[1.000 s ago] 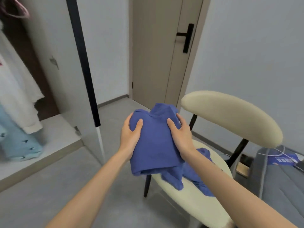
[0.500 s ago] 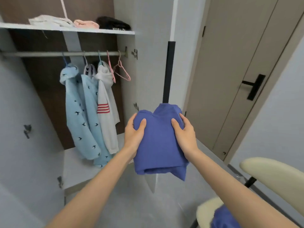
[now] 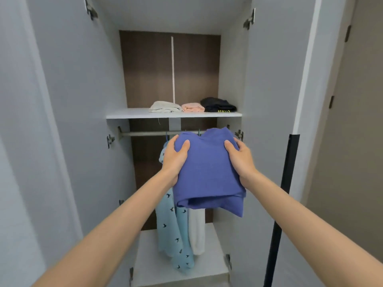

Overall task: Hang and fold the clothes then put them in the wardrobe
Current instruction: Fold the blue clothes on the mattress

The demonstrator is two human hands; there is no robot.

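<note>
In front of the open wardrobe (image 3: 231, 79), the folded blue garment (image 3: 207, 175) is held in the air between both hands, just below the level of the shelf (image 3: 128, 116) and in front of the rail (image 3: 145, 133). The left hand (image 3: 176, 160) takes its left edge and the right hand (image 3: 241, 160) its right edge. Each grip is a pinch, with the thumb laid on top of the cloth and the fingers tucked underneath, out of sight. The cloth looks soft, light and limp, with no stiffness of its own: the near end droops below the hands and one loose corner hangs lower at the right. It seems neither fragile nor slippery, but a fold like this would probably slide open if carried by one edge alone. The sound hold is therefore the one shown, both sides at once, with support from beneath and the layers squeezed together. On the shelf a white fold (image 3: 164, 107), a pink fold (image 3: 192, 107) and a black fold (image 3: 217, 104) lie side by side toward the right. The bare stretch of board at the left seems the likely spot for this one. Below the rail hang a pale blue garment (image 3: 176, 235) and a white garment (image 3: 195, 230), partly hidden behind the held cloth.
</note>
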